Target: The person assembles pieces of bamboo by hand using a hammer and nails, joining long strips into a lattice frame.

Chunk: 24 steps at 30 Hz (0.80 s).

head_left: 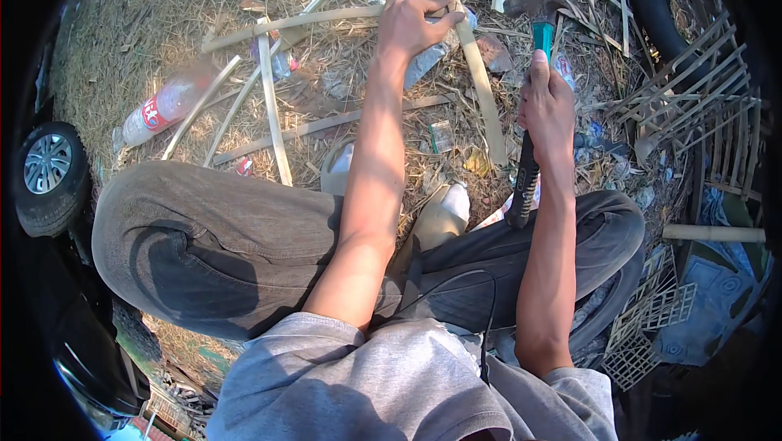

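My right hand (547, 107) is wrapped around the handle of a claw hammer (542, 37). The hammer's metal head points away from me, and its black grip end hangs down by my right knee. Farther out, my left hand (414, 24) is closed on the spot where two bamboo strips meet. One bamboo strip (297, 26) runs off to the left. The other bamboo strip (484, 87) slants toward me, between my two hands. A grey block (428, 63) lies just under my left fingers. Whether a nail sits between those fingers is too small to tell.
Loose bamboo strips (274, 103) lie across dry grass at the left, next to a clear plastic bottle (167, 107). To the right are a slatted bamboo frame (692, 87) and a dark tyre (652, 1). A vehicle wheel (49, 162) stands at far left.
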Available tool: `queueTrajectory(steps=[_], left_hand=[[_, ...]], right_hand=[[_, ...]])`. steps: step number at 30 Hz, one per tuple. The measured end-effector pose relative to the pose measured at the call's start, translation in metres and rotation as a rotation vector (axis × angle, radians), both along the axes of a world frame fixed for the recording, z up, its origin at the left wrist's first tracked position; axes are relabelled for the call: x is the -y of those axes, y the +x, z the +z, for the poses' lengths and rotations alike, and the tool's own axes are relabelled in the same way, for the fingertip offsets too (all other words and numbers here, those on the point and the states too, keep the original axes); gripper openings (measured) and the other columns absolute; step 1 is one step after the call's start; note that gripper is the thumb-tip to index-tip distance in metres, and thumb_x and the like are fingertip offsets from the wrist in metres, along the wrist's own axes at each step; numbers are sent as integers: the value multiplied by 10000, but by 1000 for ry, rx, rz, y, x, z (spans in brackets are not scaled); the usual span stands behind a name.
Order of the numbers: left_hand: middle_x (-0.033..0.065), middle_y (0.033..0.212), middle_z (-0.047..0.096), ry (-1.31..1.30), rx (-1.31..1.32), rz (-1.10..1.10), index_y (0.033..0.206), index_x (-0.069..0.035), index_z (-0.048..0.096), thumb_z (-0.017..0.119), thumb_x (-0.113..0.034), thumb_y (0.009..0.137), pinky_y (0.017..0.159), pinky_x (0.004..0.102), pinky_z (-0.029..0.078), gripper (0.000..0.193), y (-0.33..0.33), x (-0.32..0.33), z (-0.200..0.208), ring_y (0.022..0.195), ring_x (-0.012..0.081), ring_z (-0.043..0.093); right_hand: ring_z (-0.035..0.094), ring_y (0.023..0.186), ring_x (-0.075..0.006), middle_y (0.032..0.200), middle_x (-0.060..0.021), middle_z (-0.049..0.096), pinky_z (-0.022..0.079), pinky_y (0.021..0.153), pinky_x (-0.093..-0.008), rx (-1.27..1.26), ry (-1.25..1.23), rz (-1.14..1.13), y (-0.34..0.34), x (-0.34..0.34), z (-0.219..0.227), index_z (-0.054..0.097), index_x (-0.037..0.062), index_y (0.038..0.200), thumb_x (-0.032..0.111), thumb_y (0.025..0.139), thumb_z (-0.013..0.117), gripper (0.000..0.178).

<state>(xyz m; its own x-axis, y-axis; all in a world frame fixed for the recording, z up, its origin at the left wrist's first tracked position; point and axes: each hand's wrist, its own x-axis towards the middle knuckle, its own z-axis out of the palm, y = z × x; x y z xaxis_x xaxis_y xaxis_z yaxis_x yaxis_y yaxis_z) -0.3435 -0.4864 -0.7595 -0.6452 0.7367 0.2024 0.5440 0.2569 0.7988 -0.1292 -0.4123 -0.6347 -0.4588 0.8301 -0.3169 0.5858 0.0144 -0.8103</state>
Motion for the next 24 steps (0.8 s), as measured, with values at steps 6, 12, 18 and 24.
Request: queueTrajectory(steps=[6, 12, 18, 24], left_hand=[[10, 1132, 725, -54, -141, -57, 1121, -185, 751, 803, -641, 645, 1051, 394, 468, 661, 0, 5, 4, 1253, 229, 577], [-56, 1181, 705, -84, -113, -90, 1180, -289, 722, 806, -584, 673, 1082, 460, 389, 592, -7, 8, 0, 1247, 209, 580], [-67, 1275, 657, -190, -202, -150, 1252, -293, 679, 743, -620, 738, 1128, 445, 363, 612, -5, 0, 0, 1286, 189, 547], [-89, 1346, 606, -215, -220, -232, 1281, -293, 655, 684, -702, 738, 1085, 398, 429, 681, -20, -2, 1, 1268, 211, 560]], right_hand=[[492, 532, -203, 603, -106, 513, 387, 512, -375, 148, 75, 80, -12, 24, -36, 598, -29, 819, 449, 1026, 475, 535], [632, 647, -340, 686, -220, 628, 466, 644, -458, 197, -41, 56, -28, 29, -29, 616, -13, 1222, 396, 1040, 439, 481], [630, 637, -327, 652, -198, 611, 470, 645, -457, 61, 46, 45, -18, 27, -33, 624, -9, 1195, 419, 1048, 404, 503], [602, 598, -315, 583, -215, 574, 452, 615, -473, 201, 26, 67, -22, 36, -23, 623, -98, 770, 540, 1031, 378, 731]])
